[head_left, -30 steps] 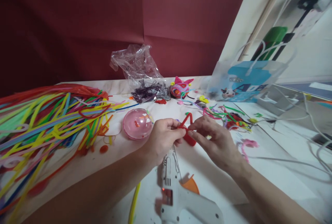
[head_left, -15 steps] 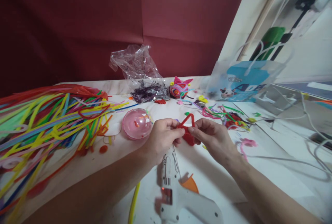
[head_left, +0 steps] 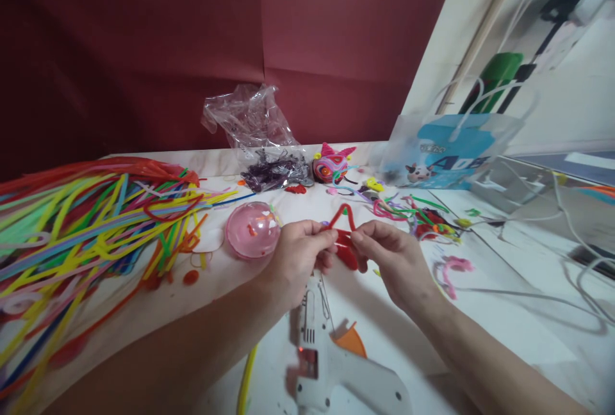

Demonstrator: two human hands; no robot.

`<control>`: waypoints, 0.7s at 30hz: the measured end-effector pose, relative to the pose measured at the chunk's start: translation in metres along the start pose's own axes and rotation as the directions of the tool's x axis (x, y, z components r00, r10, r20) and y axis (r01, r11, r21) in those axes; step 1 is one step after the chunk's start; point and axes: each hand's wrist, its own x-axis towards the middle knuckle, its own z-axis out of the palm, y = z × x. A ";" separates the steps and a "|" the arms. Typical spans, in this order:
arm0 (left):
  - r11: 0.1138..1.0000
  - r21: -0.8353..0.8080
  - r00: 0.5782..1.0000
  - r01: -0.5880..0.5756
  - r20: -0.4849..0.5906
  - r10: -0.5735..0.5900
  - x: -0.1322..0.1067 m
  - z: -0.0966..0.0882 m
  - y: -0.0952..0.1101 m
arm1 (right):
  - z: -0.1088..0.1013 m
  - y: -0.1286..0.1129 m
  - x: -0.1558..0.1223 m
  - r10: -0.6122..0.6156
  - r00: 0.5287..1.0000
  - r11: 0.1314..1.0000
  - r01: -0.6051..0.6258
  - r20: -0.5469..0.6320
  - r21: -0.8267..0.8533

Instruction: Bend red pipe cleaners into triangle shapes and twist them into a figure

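Between my two hands is a red pipe cleaner [head_left: 346, 255], bent to a pointed loop at the top with folded strands below. My left hand [head_left: 303, 250] pinches its left side between thumb and fingers. On its right side, the thumb and fingertips of my right hand [head_left: 384, 250] are closed. Below the hands lies a white glue gun [head_left: 317, 351] with a small red light lit. A clear pinkish plastic half-ball [head_left: 253, 229] holding small orange and red bits sits just left of my left hand. An orange piece [head_left: 352, 341] lies beside the glue gun.
Many coloured pipe cleaners [head_left: 106, 216] are heaped at the left. At the back stand a clear plastic bag [head_left: 254, 120], a pink eared figure [head_left: 331, 164] and a blue-and-white bag [head_left: 446, 152]. Cut scraps [head_left: 427, 219] and a cable [head_left: 533, 293] lie at the right.
The red pipe cleaner has turned slightly, its pointed loop now more upright and the strands below it showing a little apart. Both hands keep their hold, with the right hand shifted slightly.
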 end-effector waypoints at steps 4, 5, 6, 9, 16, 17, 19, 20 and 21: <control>0.999 0.038 0.999 -0.024 0.023 0.023 0.005 -0.005 0.005 | -0.007 -0.004 0.007 0.061 0.997 0.966 -0.069 0.040 0.247; 0.999 0.052 0.998 -0.017 0.065 0.014 0.005 -0.006 0.006 | -0.009 -0.004 0.008 0.083 0.994 0.955 -0.098 0.066 0.279; 0.997 0.070 0.995 -0.013 0.104 0.006 0.006 -0.007 0.006 | -0.011 -0.004 0.009 0.111 0.987 0.945 -0.141 0.118 0.295; 0.988 0.156 0.983 -0.002 0.184 -0.027 0.005 -0.008 0.006 | -0.017 -0.001 0.010 0.189 0.922 0.921 -0.285 0.338 0.265; 0.950 0.306 0.927 0.067 0.333 -0.172 0.003 -0.010 0.011 | -0.023 -0.006 0.008 0.216 0.839 0.953 -0.292 0.499 0.079; 0.941 0.330 0.907 0.082 0.366 -0.208 0.003 -0.011 0.012 | -0.023 -0.008 0.008 0.218 0.851 0.959 -0.277 0.477 0.057; 0.909 0.408 0.859 0.090 0.429 -0.278 0.002 -0.013 0.013 | -0.023 -0.012 0.008 0.203 0.882 0.971 -0.238 0.425 0.030; 0.886 0.458 0.841 0.079 0.446 -0.305 0.001 -0.013 0.014 | -0.022 -0.013 0.007 0.186 0.894 0.976 -0.215 0.408 0.026; 0.860 0.507 0.834 0.063 0.446 -0.324 0.001 -0.014 0.015 | -0.022 -0.015 0.006 0.164 0.901 0.981 -0.190 0.401 0.025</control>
